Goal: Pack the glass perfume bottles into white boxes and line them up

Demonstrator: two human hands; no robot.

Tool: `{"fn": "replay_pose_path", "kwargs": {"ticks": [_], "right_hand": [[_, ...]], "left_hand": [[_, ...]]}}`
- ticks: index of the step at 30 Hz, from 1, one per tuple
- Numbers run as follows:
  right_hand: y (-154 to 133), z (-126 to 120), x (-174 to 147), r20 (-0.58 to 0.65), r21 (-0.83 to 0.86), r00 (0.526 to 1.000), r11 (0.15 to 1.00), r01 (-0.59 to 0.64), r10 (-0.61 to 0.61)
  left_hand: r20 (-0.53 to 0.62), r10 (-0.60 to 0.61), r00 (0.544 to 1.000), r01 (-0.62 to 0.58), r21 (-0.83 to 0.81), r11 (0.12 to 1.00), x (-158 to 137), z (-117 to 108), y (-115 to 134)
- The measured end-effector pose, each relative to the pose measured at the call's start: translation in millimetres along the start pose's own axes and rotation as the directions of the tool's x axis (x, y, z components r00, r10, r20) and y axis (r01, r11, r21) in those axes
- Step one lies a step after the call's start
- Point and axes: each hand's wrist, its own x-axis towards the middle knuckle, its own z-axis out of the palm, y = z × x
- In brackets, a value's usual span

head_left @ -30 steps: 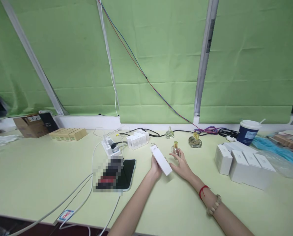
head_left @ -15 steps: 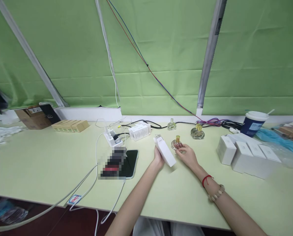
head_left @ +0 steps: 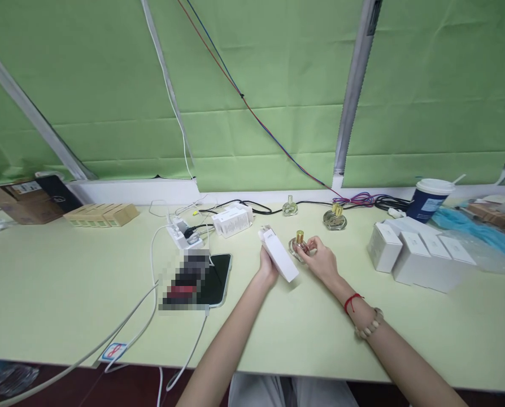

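Note:
My left hand is closed round a slim white box, held tilted above the table with its upper end towards the back. Just to its right, my right hand has its fingers on a round glass perfume bottle with a gold neck. Part of that bottle is hidden behind my fingertips. Farther back stand a small clear glass bottle and more round glass with gold tops.
White boxes are grouped at the right, before a blue cup. At left are a phone, a power strip, a white carton and yellowish boxes. White cables cross the table's front edge.
The whole view has shifted slightly, with things appearing a little farther left and higher. Both hands keep nearly the same places, the white box and the bottle still with them.

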Motion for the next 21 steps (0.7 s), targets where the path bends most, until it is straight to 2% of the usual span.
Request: {"fn": "replay_pose_path", "kwargs": {"ticks": [4,12,16,21], "right_hand": [[-2.0,-1.6,0.4,0.034,0.027,0.999,0.999,0.017,-0.018],[-5.8,-8.1,-0.6,0.072,-0.082,0.991,0.99,0.119,-0.113],[-3.0,-7.8,0.7,0.075,-0.095,0.995,0.992,0.078,-0.071],[-1.5,-4.6,1.7,0.075,-0.054,0.997,0.999,0.006,-0.002]], "left_hand": [[0.004,0.002,1.0,-0.003,0.051,0.999,-4.6,3.5,0.8],[0.047,-0.006,0.999,0.002,0.083,0.997,-5.7,2.1,4.1],[0.107,-0.039,0.994,0.019,0.189,0.982,-9.2,3.1,4.3],[0.086,-0.021,0.996,0.005,0.176,0.984,-6.2,1.6,2.6]]}}
